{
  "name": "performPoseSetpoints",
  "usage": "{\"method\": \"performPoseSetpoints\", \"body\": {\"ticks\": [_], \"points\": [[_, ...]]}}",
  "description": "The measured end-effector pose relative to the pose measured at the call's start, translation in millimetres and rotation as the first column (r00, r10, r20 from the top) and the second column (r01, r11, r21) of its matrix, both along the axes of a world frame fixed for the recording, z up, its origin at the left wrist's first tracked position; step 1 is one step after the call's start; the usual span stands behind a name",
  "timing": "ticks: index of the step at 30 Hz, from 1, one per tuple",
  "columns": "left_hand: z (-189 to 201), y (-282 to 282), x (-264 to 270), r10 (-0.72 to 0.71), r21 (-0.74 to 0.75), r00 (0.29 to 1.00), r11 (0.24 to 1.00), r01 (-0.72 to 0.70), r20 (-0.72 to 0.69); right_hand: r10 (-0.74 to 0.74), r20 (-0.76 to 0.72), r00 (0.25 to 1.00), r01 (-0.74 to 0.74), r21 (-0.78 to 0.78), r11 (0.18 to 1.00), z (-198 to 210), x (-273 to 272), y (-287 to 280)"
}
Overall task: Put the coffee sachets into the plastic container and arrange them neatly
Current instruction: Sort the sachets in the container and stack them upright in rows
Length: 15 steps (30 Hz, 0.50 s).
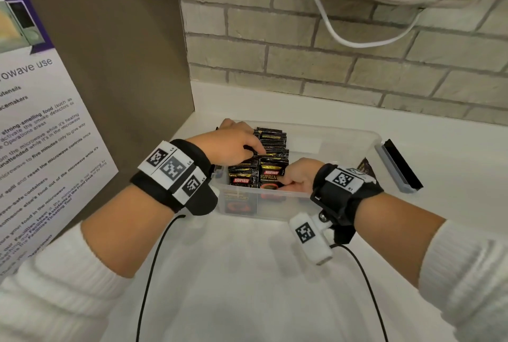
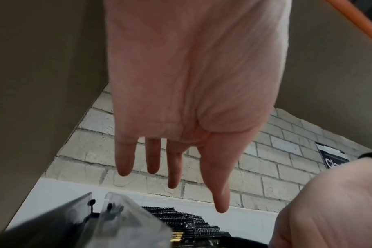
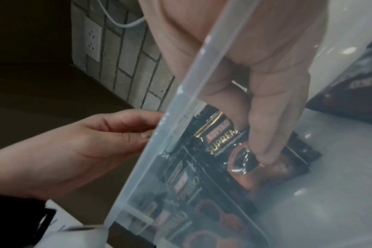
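Observation:
A clear plastic container [image 1: 343, 132] sits on the white counter. Black Kopiko coffee sachets [image 1: 272, 138] stand in rows in its left half. My left hand [image 1: 255, 149] reaches over the left wall, and its straight fingers [image 2: 172, 176] touch the sachet tops [image 2: 181, 218]. My right hand [image 1: 287, 179] is inside the near wall [image 3: 181, 100] and pinches the front sachet [image 1: 270, 174] in the right row, holding it upright. In the right wrist view the fingers [image 3: 263, 151] grip that sachet [image 3: 221, 139] near its lower part, on the container floor.
One loose dark sachet [image 1: 365, 167] lies on the counter just right of the container, beside a grey-blue bar [image 1: 398, 167]. A brown panel with a poster [image 1: 41, 121] stands close on the left, and a brick wall [image 1: 330, 66] with a white cable runs behind.

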<state>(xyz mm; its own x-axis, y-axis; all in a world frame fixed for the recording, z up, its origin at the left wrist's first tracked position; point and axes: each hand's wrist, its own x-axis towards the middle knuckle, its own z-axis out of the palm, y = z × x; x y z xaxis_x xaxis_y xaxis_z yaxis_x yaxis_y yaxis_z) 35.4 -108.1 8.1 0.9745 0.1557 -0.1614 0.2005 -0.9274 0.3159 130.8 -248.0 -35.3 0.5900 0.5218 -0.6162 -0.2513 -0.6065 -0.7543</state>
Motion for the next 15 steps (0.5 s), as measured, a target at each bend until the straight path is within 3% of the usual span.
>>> {"method": "performPoseSetpoints", "body": {"ticks": [2, 6, 9, 15], "points": [[-1, 0, 3, -0.022, 0.042, 0.999, 0.999, 0.023, -0.023, 0.008, 0.030, 1.000, -0.008, -0.006, 1.000, -2, -1, 1], [-6, -6, 12, -0.049, 0.180, 0.996, 0.982, 0.061, -0.073, -0.081, -0.050, 0.995, 0.082, 0.000, 0.997, -1, 3, 1], [-10, -11, 17, -0.070, 0.265, 0.993, 0.960, 0.094, -0.098, -0.011, -0.006, 1.000, 0.010, -0.045, 0.999, -1, 4, 0], [-18, -10, 20, -0.073, 0.289, 0.993, 0.952, 0.098, -0.097, -0.055, -0.123, 0.991, 0.046, -0.074, 0.996, 0, 5, 1]]}}
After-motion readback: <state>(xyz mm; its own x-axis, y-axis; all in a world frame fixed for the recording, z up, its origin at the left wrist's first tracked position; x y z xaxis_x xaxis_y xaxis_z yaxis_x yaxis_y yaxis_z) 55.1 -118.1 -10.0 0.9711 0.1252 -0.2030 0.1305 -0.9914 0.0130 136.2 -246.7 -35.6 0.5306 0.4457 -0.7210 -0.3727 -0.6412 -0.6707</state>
